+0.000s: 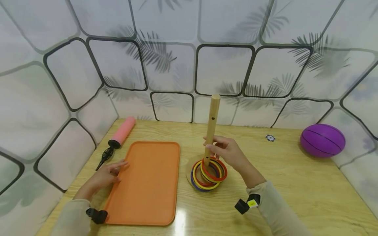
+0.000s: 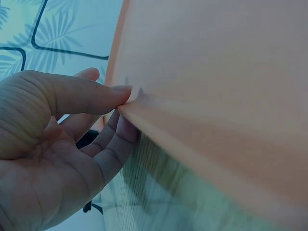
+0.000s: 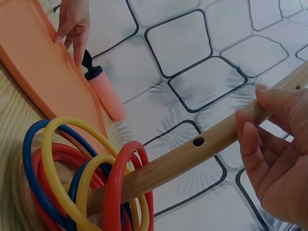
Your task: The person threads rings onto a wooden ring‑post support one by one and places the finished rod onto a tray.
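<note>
My left hand pinches the left rim of an orange tray between thumb and fingers; the left wrist view shows the thumb on top and fingers beneath the edge. My right hand grips a wooden post partway up, thumb on one side and fingertips on the other. The post stands on a round wooden base, tilted slightly. Several rings lie around its foot: red rings, yellow rings and blue rings, loosely stacked.
A pink hand pump with a black nozzle lies behind the tray at the left. A purple ball sits at the far right, and a small poker chip lies left of it. Patterned fabric walls enclose the wooden table.
</note>
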A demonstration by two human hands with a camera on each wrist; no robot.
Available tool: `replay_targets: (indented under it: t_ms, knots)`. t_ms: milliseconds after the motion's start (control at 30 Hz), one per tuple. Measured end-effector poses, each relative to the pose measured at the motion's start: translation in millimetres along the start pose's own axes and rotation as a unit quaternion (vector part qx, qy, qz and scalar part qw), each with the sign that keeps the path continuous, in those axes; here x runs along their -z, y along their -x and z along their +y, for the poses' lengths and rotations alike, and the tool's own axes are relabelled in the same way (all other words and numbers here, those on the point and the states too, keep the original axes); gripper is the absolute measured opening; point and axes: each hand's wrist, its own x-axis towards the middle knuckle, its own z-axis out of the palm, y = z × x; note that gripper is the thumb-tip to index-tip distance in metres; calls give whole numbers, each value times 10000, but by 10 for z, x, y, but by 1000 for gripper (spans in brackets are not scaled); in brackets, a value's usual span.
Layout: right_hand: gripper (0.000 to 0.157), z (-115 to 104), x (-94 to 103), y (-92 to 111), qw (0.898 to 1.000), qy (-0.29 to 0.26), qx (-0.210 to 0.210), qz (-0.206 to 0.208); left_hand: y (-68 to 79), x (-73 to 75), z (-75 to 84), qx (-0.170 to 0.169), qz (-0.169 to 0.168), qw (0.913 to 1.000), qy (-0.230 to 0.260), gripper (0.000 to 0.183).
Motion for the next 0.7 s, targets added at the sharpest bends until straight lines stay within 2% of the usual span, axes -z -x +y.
replay_targets:
  t_ms: [100, 233, 400, 700]
  knots:
    - [30, -21, 77, 37, 9999, 68, -32, 80, -21, -55, 47, -39, -6, 10000, 5, 68]
    - [29, -47, 178, 93, 9999, 126, 9, 101, -73, -171, 142, -66, -174, 9996, 203, 67]
    - [29, -99, 293, 165, 9997, 210, 68, 72, -137, -348, 283, 101, -434, 9971, 613, 68]
    - [30, -187, 487, 305, 9991, 369, 132, 186, -287, -712, 515, 271, -551, 9943, 876, 71]
